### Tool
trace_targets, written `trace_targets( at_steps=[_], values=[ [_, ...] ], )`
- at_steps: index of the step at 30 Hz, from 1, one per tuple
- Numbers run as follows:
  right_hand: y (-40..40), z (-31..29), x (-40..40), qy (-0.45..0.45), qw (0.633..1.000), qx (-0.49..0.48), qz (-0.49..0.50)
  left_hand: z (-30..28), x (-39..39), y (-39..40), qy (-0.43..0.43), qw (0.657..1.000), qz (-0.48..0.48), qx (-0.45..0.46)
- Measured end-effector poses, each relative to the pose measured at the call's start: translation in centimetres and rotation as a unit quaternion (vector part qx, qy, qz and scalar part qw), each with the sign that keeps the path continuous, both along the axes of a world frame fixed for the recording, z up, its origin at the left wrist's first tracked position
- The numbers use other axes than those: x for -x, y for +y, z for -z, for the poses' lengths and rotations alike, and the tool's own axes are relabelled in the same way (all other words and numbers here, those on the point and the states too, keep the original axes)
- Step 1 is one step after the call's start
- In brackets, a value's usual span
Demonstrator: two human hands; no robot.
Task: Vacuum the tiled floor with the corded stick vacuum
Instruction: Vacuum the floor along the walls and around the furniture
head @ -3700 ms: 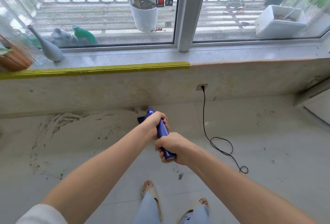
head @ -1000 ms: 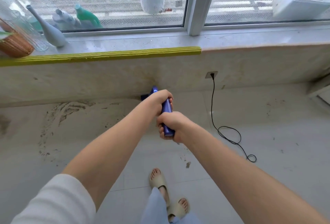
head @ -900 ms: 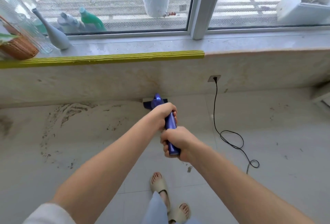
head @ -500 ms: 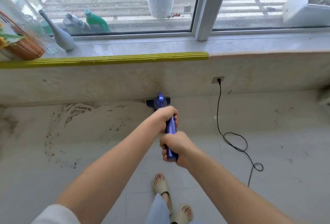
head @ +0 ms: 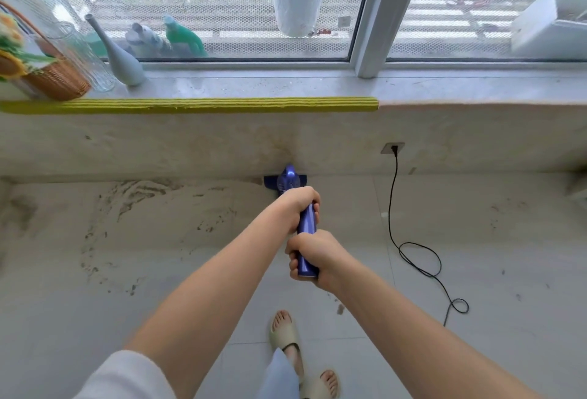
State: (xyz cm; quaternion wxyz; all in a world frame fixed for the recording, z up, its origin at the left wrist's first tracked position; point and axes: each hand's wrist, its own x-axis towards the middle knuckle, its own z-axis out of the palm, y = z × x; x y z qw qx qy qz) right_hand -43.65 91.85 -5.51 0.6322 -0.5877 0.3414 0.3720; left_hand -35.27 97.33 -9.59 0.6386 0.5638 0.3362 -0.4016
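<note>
By the wall, my hands (head: 301, 233) squeeze the blue vacuum (head: 306, 223).
The cord (head: 416, 255) (loopy, close) could get sucked up.

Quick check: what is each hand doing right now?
Left hand: grips the vacuum handle, further down.
Right hand: grips the handle's near end.

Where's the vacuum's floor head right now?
In the head view, the floor head sits center frame against the base of the wall under the window ledge, left of the wall socket and at the right end of the dirt patch.
</note>
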Motion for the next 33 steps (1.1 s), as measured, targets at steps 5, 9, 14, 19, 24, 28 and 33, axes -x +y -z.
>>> trace_targets(
  at_steps=[5,9,14,19,24,28,33],
  values=[
    [0.5,0.5,0.1,-0.005,1.000,0.005,-0.008,0.0,0.2,0.7,0.011,1.000,0.013,-0.002],
    [0.7,0.9,0.8,-0.005,1.000,0.012,-0.019,0.4,1.0,0.9,0.006,1.000,0.002,0.000],
    [0.4,1.4,1.5,-0.007,0.999,0.025,-0.032,0.8,1.8,0.8,0.001,1.000,-0.011,0.010],
    [0.2,1.9,2.4,-0.003,0.998,0.036,-0.044,1.3,2.8,0.8,0.006,1.000,-0.016,0.009],
    [-0.4,2.1,5.5,0.000,0.996,0.051,-0.067,2.3,5.7,0.1,0.005,1.000,-0.023,-0.003],
    [-1.7,1.4,7.9,0.009,0.996,0.044,-0.074,2.2,8.1,-1.0,0.017,1.000,-0.024,-0.008],
    [-2.8,0.1,9.5,-0.007,0.996,0.028,-0.088,0.6,9.9,-1.4,0.021,0.999,-0.028,-0.017]
  ],
)
